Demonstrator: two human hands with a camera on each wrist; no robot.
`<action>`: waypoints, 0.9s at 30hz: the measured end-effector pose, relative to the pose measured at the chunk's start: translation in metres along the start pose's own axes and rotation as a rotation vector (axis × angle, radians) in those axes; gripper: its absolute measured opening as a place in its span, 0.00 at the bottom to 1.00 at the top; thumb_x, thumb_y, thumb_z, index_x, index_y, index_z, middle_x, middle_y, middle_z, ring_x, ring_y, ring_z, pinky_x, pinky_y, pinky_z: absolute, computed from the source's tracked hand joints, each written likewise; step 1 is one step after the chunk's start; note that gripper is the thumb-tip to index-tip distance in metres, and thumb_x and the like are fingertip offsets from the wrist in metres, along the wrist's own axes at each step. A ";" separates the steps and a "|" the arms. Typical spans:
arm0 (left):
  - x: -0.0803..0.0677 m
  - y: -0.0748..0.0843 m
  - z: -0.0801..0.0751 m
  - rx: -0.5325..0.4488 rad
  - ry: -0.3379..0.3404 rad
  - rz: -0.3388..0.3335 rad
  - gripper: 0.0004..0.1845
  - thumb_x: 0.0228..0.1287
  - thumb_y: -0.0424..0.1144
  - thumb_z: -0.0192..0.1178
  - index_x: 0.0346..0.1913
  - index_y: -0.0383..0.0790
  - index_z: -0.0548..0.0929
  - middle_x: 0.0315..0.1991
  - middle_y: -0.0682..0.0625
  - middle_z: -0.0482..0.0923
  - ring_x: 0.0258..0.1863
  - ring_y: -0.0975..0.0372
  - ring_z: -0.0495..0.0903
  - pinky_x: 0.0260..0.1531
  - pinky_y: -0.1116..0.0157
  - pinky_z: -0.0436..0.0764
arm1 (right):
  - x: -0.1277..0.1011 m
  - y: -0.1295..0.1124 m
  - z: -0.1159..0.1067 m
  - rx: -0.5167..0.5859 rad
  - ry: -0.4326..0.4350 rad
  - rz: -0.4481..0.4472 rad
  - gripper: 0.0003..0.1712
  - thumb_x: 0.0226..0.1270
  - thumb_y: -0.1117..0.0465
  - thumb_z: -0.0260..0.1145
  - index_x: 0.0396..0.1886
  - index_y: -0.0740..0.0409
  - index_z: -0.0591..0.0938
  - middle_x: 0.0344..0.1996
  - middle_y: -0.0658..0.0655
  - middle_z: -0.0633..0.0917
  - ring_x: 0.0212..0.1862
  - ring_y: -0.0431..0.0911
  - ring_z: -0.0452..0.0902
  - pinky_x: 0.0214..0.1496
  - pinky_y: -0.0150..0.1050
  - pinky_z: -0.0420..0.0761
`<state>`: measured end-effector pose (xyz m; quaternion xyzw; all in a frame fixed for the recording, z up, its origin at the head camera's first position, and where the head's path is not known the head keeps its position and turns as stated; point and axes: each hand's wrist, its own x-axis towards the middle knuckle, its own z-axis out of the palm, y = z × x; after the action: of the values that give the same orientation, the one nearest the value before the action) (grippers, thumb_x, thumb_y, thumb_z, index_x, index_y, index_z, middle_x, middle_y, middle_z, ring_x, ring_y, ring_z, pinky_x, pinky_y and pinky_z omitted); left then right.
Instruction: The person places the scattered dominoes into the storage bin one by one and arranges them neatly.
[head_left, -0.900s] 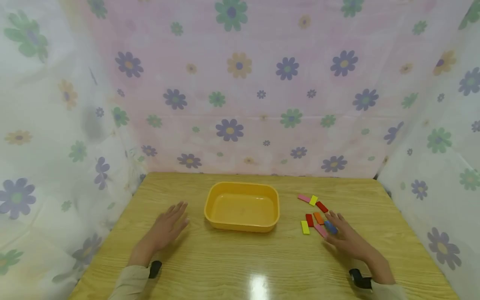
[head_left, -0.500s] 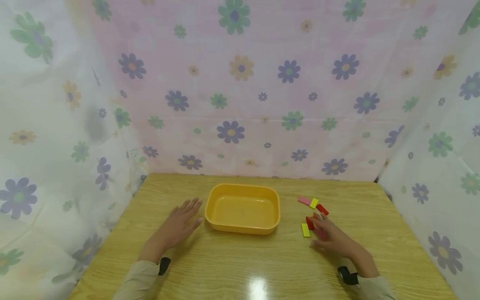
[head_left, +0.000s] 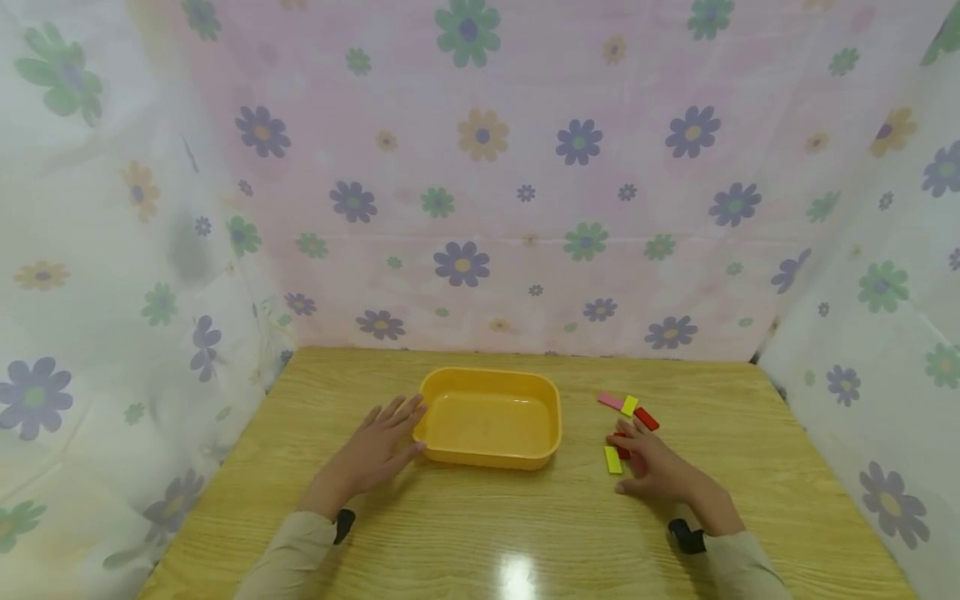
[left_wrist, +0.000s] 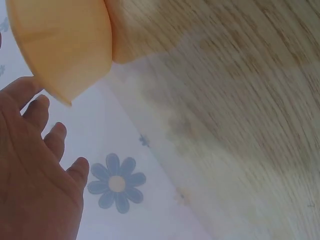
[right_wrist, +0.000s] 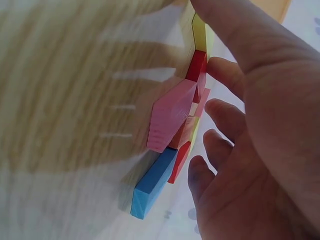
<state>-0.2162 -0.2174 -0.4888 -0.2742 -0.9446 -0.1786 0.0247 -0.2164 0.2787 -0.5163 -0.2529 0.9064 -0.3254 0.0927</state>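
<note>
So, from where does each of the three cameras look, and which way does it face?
Head: looks forward and down at the table, yellow tray, blocks; both sleeves, left hand, right hand show.
Left wrist: beside the palm, facing the tray's corner; fingers show.
Right wrist: beside the palm, facing the blue block and pink block.
Shared: head and left wrist both show the tray.

Head view: right hand [head_left: 660, 471] covered most of the block cluster; only a yellow block [head_left: 613, 459], a sliver of a red block [head_left: 622, 451] and the far pink, yellow and red pieces showed. Couldn't tell if the fingers [head_left: 628, 442] touched any block. Left hand [head_left: 378, 450] sat at the yellow tray [head_left: 487, 454]; contact with its left wall was unclear. Left wrist view: tray cut off by the top edge, hand by the left and bottom edges. Right wrist view: tabletop [right_wrist: 65, 100] blurred, blue block [right_wrist: 152, 185] partly behind the pink block [right_wrist: 170, 117], hand cropped at right.
</note>
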 end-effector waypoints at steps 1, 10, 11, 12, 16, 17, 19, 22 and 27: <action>0.000 0.001 0.000 -0.001 -0.003 0.002 0.36 0.79 0.56 0.50 0.79 0.38 0.61 0.81 0.46 0.53 0.80 0.43 0.51 0.75 0.36 0.50 | 0.001 0.000 0.000 0.005 -0.003 0.002 0.43 0.58 0.55 0.80 0.69 0.69 0.75 0.75 0.79 0.58 0.76 0.79 0.38 0.71 0.76 0.50; 0.000 0.004 0.002 0.009 -0.018 -0.001 0.34 0.81 0.52 0.48 0.79 0.36 0.61 0.80 0.44 0.55 0.79 0.43 0.52 0.75 0.36 0.51 | 0.006 -0.003 -0.002 -0.044 0.013 -0.011 0.37 0.58 0.56 0.79 0.64 0.71 0.79 0.73 0.78 0.64 0.75 0.79 0.44 0.71 0.75 0.53; 0.000 0.003 0.003 0.011 -0.012 0.001 0.34 0.81 0.52 0.48 0.79 0.36 0.61 0.80 0.44 0.55 0.79 0.43 0.52 0.75 0.36 0.51 | 0.006 -0.003 -0.002 -0.054 0.019 -0.016 0.36 0.58 0.56 0.79 0.62 0.71 0.80 0.72 0.78 0.65 0.75 0.79 0.45 0.71 0.74 0.55; 0.000 0.003 0.003 0.010 -0.010 0.001 0.34 0.81 0.53 0.48 0.78 0.36 0.61 0.80 0.44 0.55 0.79 0.43 0.52 0.75 0.36 0.51 | 0.007 -0.004 -0.002 -0.061 0.025 -0.021 0.34 0.58 0.57 0.80 0.61 0.70 0.82 0.72 0.78 0.65 0.75 0.78 0.45 0.71 0.74 0.55; 0.000 0.003 0.003 0.012 -0.016 -0.008 0.34 0.81 0.54 0.47 0.79 0.36 0.61 0.80 0.44 0.55 0.80 0.44 0.52 0.75 0.37 0.51 | 0.008 -0.004 -0.003 -0.066 0.034 -0.038 0.30 0.55 0.58 0.81 0.55 0.70 0.85 0.70 0.78 0.68 0.75 0.79 0.46 0.70 0.74 0.57; 0.000 0.003 0.003 0.013 -0.019 -0.010 0.34 0.81 0.54 0.47 0.79 0.36 0.60 0.80 0.45 0.55 0.80 0.44 0.52 0.75 0.37 0.51 | 0.009 -0.004 -0.003 -0.058 0.036 -0.035 0.29 0.55 0.59 0.81 0.54 0.69 0.85 0.70 0.78 0.68 0.75 0.79 0.46 0.70 0.74 0.57; 0.000 0.003 0.004 0.013 -0.024 -0.015 0.35 0.81 0.54 0.47 0.79 0.37 0.60 0.81 0.45 0.54 0.80 0.44 0.52 0.75 0.37 0.51 | 0.009 -0.005 -0.003 -0.060 0.041 -0.034 0.28 0.54 0.59 0.82 0.52 0.69 0.86 0.69 0.78 0.69 0.75 0.79 0.47 0.70 0.74 0.57; 0.000 0.003 0.004 0.014 -0.026 -0.018 0.35 0.81 0.54 0.47 0.79 0.37 0.60 0.81 0.45 0.54 0.80 0.44 0.52 0.75 0.37 0.51 | 0.010 -0.006 -0.003 -0.095 0.053 -0.041 0.27 0.52 0.59 0.82 0.50 0.68 0.87 0.68 0.77 0.71 0.74 0.78 0.52 0.70 0.72 0.60; 0.000 0.004 0.004 0.011 -0.033 -0.023 0.35 0.81 0.54 0.46 0.79 0.37 0.60 0.81 0.45 0.54 0.80 0.44 0.51 0.75 0.37 0.51 | 0.010 -0.008 -0.003 -0.135 0.074 -0.068 0.25 0.51 0.60 0.83 0.48 0.68 0.88 0.64 0.74 0.76 0.69 0.73 0.65 0.66 0.69 0.68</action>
<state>-0.2142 -0.2131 -0.4910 -0.2661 -0.9489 -0.1693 0.0085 -0.2229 0.2695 -0.5086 -0.2770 0.9199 -0.2757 0.0311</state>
